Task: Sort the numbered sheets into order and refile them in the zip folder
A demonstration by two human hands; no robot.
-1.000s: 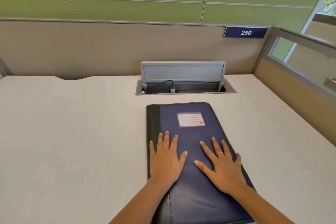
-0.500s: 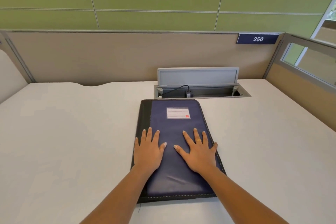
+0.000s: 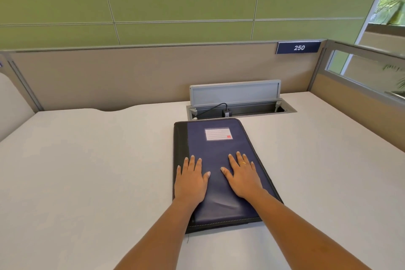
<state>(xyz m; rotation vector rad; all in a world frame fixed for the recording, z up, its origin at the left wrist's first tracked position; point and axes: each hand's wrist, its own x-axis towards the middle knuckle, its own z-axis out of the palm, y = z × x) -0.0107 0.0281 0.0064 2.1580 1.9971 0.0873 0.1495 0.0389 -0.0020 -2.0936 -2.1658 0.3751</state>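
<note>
A dark blue zip folder (image 3: 219, 151) with a black spine strip and a white label near its far end lies closed on the white desk (image 3: 87, 171). My left hand (image 3: 190, 180) rests flat on the folder's near left part, fingers straight. My right hand (image 3: 243, 176), with a ring on one finger, lies flat on the near right part. No numbered sheets are in sight.
Just behind the folder an open cable hatch (image 3: 238, 103) with a raised grey lid holds a plug and cord. Beige partition walls close the desk at the back and right; a blue "250" sign (image 3: 298, 47) hangs on the back one.
The view has lifted and pulled back, so the folder's near edge now shows. Both hands stay flat on the folder in the same places.
</note>
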